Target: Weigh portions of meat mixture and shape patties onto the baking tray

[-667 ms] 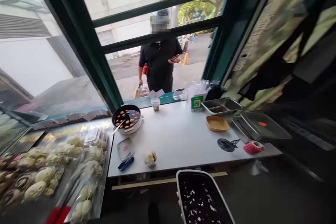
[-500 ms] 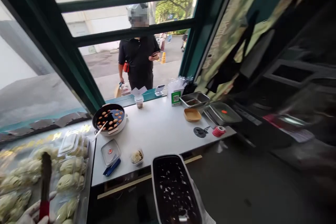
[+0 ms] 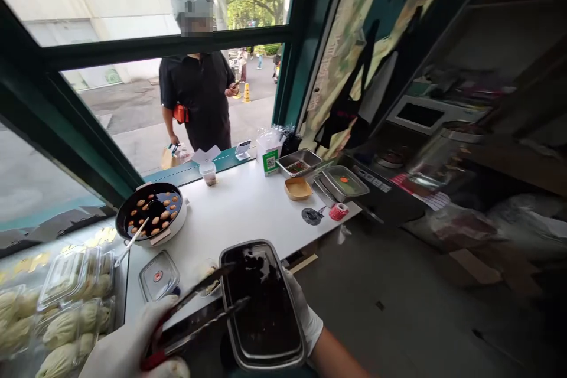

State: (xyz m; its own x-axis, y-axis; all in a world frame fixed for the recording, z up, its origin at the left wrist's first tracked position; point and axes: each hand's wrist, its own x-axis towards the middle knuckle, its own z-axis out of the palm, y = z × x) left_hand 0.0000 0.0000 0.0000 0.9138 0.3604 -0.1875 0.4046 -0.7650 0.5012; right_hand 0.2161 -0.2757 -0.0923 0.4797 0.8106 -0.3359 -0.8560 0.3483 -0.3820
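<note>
My left hand (image 3: 133,348), in a white glove, grips metal tongs (image 3: 199,313) with red handles; their tips reach over the left edge of a dark metal tray (image 3: 261,307). My right hand (image 3: 305,319), also gloved, holds that tray from underneath at its right side. The tray is nearly bare, with dark crumbs and a few dark pieces at its far end. It hangs above the near edge of the white counter (image 3: 239,212).
A round pan of small browned balls (image 3: 150,218) stands at the counter's left. Packed pastries (image 3: 66,313) lie further left. A lidded box (image 3: 158,274), steel containers (image 3: 319,174), a yellow dish (image 3: 298,189) and red tape (image 3: 339,211) are on the counter. A person in black (image 3: 197,100) stands outside the window.
The view has swung right and down. The tray rose closer, and my left hand brought the tongs from over the pastries to the tray's left edge.
</note>
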